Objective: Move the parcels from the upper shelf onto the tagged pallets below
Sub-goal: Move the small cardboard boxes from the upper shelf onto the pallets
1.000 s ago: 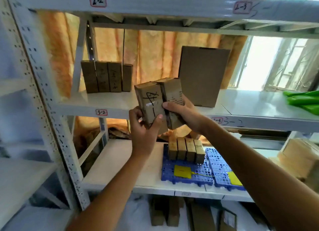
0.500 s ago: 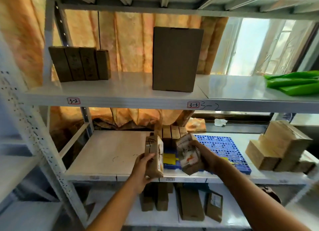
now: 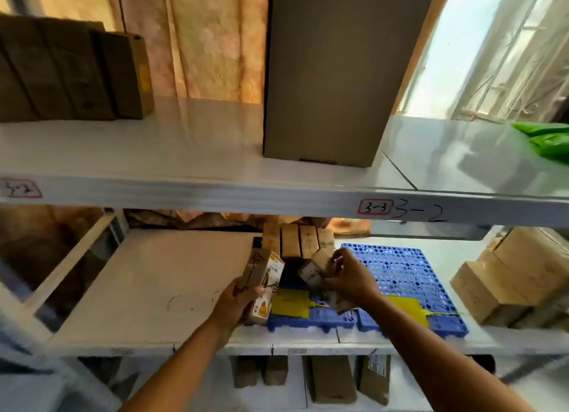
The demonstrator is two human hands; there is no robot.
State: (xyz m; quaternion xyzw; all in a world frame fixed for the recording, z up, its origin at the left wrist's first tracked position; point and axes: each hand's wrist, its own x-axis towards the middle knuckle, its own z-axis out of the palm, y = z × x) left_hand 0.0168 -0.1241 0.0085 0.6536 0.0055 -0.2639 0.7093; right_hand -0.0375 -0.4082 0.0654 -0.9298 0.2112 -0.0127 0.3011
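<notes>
My left hand grips a small brown parcel with black handwriting, held upright at the left edge of a blue pallet. A second small parcel is in my right hand, tilted just above that pallet. A row of several brown parcels stands at the pallet's back. A yellow tag lies on its front. Beside it, on the right, a second blue pallet carries another yellow tag. On the upper shelf, several parcels stand at the left.
A large cardboard box stands upright on the upper shelf. Green bags lie at its right end. Pale stacked boxes fill the lower shelf's right side. More parcels stand on the shelf underneath.
Both hands came down from the upper shelf level to the lower shelf, each carrying a parcel, and now reach over the left blue pallet. The view has moved closer.
</notes>
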